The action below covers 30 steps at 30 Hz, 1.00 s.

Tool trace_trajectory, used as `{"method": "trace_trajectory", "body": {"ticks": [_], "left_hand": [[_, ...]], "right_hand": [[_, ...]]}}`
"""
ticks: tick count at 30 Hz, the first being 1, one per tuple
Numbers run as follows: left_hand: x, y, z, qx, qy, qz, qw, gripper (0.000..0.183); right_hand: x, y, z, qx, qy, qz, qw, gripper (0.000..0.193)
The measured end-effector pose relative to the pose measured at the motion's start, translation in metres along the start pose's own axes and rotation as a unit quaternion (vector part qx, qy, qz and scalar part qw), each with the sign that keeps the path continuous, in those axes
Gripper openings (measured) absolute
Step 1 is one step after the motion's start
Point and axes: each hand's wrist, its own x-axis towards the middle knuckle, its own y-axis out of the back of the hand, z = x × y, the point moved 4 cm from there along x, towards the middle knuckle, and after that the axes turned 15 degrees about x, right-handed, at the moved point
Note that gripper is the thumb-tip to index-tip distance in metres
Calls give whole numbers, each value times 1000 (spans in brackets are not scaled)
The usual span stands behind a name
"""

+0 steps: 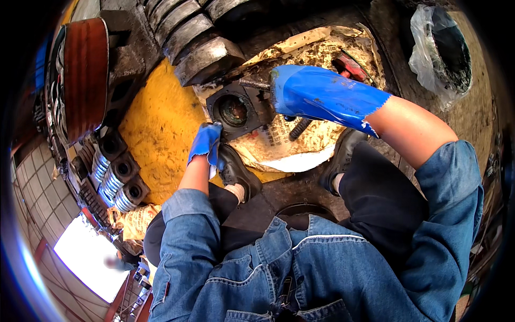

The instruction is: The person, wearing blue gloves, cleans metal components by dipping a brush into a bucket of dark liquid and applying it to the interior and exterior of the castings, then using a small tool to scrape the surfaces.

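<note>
A dark square metal block (256, 110) with a round, greasy bore lies in front of me on stained paper sheeting (316, 145). My left hand (205, 142), in a blue rubber glove, is closed at the block's near left corner. On the block's right side is my right hand (280, 92), in a long blue glove; its back faces up and hides the fingers. A threaded rod (254, 84) sticks out to the left beside the right glove, over the block's far edge. Below that glove, a second dark threaded piece (299, 129) rests on the sheeting.
Heavy curved metal pieces (209, 59) are stacked at the far side. A red-handled tool (351, 67) lies beyond my right glove. At the far right stands a plastic-lined bucket (445, 53). More bored blocks (122, 168) sit at left, beside the yellow floor plate (158, 118).
</note>
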Motion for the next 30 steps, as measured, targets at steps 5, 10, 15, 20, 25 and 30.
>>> {"method": "trace_trajectory", "body": {"ticks": [5,10,15,20,25,30], "left_hand": [[3,-5,-9,-73,28,-28,997,42],[-1,1,-3,-42,-4,-13,999,43],[10,-6,-14,-67,9,-15,998,46],[11,-3,-13,-4,11,-18,1000,45],[14,-8,-17,-85,27,-27,996,42],[28,-9,-22,-18,2,-14,1000,48]], "right_hand": [[10,10,0,133,-119,-67,982,16],[19,27,-15,350,-451,-204,795,22],[-12,-27,23,219,-51,-90,970,32],[2,-7,18,300,-215,-56,928,36],[16,16,-1,295,-391,-232,840,29],[-9,-36,-16,408,-447,-47,795,38]]}}
